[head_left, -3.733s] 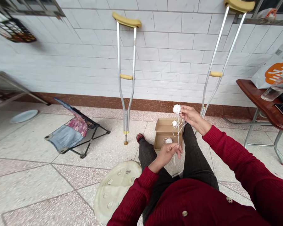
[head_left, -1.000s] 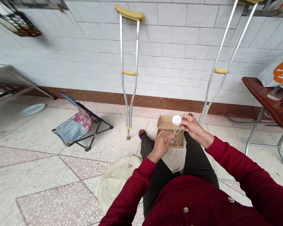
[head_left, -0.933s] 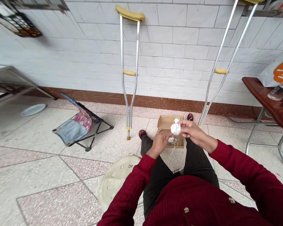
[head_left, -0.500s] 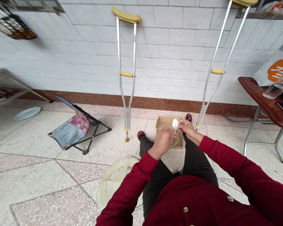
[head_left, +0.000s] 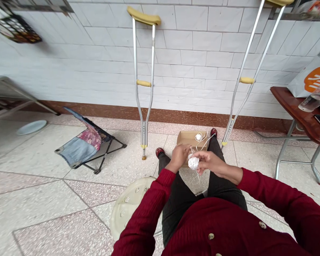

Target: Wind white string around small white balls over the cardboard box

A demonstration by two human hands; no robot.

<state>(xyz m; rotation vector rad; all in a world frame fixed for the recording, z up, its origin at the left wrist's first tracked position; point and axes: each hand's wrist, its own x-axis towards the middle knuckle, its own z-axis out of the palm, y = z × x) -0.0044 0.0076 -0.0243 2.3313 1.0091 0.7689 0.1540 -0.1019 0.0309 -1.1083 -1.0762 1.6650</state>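
My right hand (head_left: 209,163) is shut around a ball of white string (head_left: 193,163), held above my knees. My left hand (head_left: 179,157) sits just left of the ball, its fingertips at a strand of the string, though the exact grip is hard to see. Loose strands (head_left: 201,146) run up from the ball to a smaller white ball (head_left: 198,137) lying in an open cardboard box (head_left: 185,137) on the floor between my feet. My legs partly hide the box's near side.
Aluminium crutches (head_left: 143,85) (head_left: 245,78) lean against the tiled wall on either side of the box. A low folding stool (head_left: 82,142) stands to the left, a round plastic disc (head_left: 130,209) lies by my left knee, and a brown table (head_left: 290,106) with a bottle (head_left: 312,103) stands right.
The string ball has come down from above the box toward my knees, and both hands moved nearer me. The smaller ball in the box now shows, with strands stretched up to it.
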